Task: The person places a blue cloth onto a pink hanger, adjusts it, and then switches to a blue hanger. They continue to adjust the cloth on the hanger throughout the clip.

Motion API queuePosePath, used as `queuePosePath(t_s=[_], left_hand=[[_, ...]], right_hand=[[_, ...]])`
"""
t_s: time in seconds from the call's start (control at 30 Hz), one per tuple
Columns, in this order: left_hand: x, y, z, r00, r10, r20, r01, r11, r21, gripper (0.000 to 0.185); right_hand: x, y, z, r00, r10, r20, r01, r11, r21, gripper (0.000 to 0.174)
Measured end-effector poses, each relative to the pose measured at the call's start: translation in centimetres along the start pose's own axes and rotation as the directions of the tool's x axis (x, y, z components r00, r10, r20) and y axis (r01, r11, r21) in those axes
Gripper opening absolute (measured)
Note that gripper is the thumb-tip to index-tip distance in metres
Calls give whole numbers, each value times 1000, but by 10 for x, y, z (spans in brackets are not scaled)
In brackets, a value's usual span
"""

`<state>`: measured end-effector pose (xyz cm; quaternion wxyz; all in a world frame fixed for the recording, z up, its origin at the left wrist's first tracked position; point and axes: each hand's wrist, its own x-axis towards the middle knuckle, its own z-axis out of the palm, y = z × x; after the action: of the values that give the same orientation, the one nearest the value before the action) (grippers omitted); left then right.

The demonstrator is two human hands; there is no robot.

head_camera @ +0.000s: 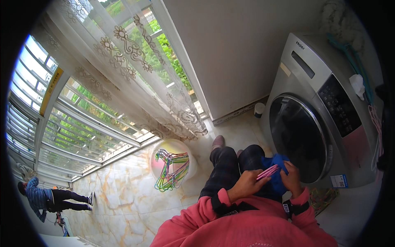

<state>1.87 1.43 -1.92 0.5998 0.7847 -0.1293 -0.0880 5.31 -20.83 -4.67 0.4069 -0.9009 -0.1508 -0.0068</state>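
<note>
My left hand (249, 184) is closed around several thin pink plastic hangers (268, 172), held in a bundle above my lap. My right hand (290, 179) grips a blue cloth (273, 161) at its upper edge, close beside the hangers. The cloth hangs down over my thigh, and its lower part lies between my arms. Part of my right fingers is hidden by the cloth. To the left of my legs stands a round whitish tub (192, 160), with many-coloured hangers (172, 171) piled across its top.
A front-loading washing machine (296, 136) with a shut door stands close on the right. A small white container (259, 108) is on the floor by the wall. Sheer curtains (123, 68) hang at the windows. Another person (46, 197) stands at the far left.
</note>
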Motion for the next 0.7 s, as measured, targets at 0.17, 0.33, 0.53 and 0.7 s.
queuePosePath(t_s=[0.17,0.33,0.53,0.7], left_hand=[[3,7,-1,999,-24,-22,23,999,-45,26],[2,9,-1,998,33,-46,-35,999,-39,25],[1,10,-3,996,70,-55,-71,997,-23,25],[2,13,-5,999,-21,-36,19,999,-47,25]], right_hand=[[2,33,8,997,44,-67,-45,999,-12,28],[2,62,9,992,100,-80,-105,993,-54,26],[5,68,0,981,168,-98,-172,985,-30,30],[11,16,-11,992,127,-3,-126,982,139,34]])
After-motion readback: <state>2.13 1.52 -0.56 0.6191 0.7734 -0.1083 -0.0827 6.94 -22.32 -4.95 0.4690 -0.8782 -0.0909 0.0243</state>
